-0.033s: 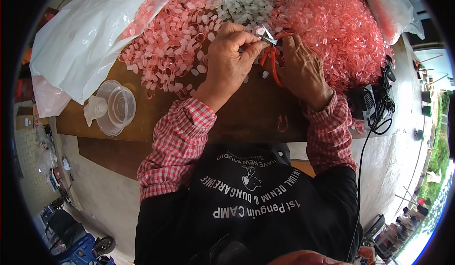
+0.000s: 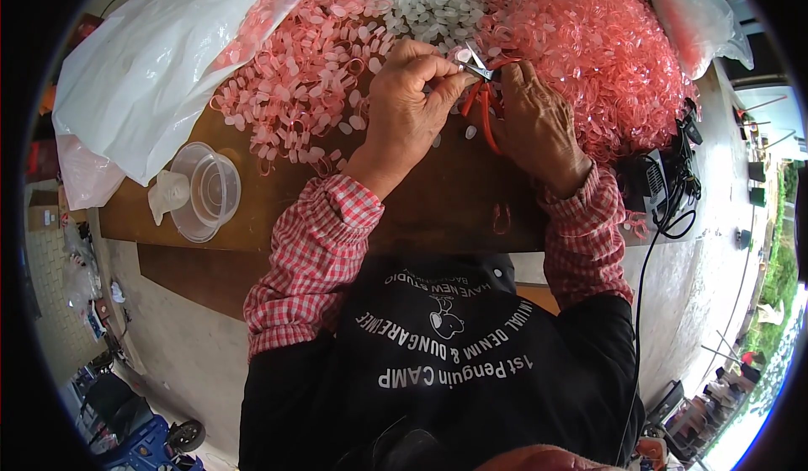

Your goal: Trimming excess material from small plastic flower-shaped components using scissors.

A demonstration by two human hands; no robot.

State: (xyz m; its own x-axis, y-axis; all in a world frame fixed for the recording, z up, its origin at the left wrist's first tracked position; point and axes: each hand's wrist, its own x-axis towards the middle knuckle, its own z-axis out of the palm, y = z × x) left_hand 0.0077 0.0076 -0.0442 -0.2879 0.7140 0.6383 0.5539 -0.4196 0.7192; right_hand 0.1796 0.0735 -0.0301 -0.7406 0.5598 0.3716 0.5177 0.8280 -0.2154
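Note:
My right hand [image 2: 543, 122] is wrapped round a pair of small scissors [image 2: 486, 105] with red-orange handles. Their metal blades stand apart and point up and left, toward my other hand. Between thumb and forefinger, my left hand [image 2: 408, 113] pinches a small pale pink plastic piece [image 2: 459, 55], close beside the blades. Whether the blades touch it I cannot tell. Beyond the hands lie loose pink looped pieces [image 2: 290, 105] on the left, whitish oval pieces [image 2: 433, 8] in the middle, and a large heap of glossy pink pieces [image 2: 602, 58] on the right.
A white plastic sack [image 2: 160, 67] covers the far left of the brown table [image 2: 421, 210]. Near the left edge stands a clear round tub [image 2: 210, 191] beside a crumpled white cup-like thing [image 2: 170, 193]. Black cables [image 2: 673, 189] and a power adapter lie at the right edge.

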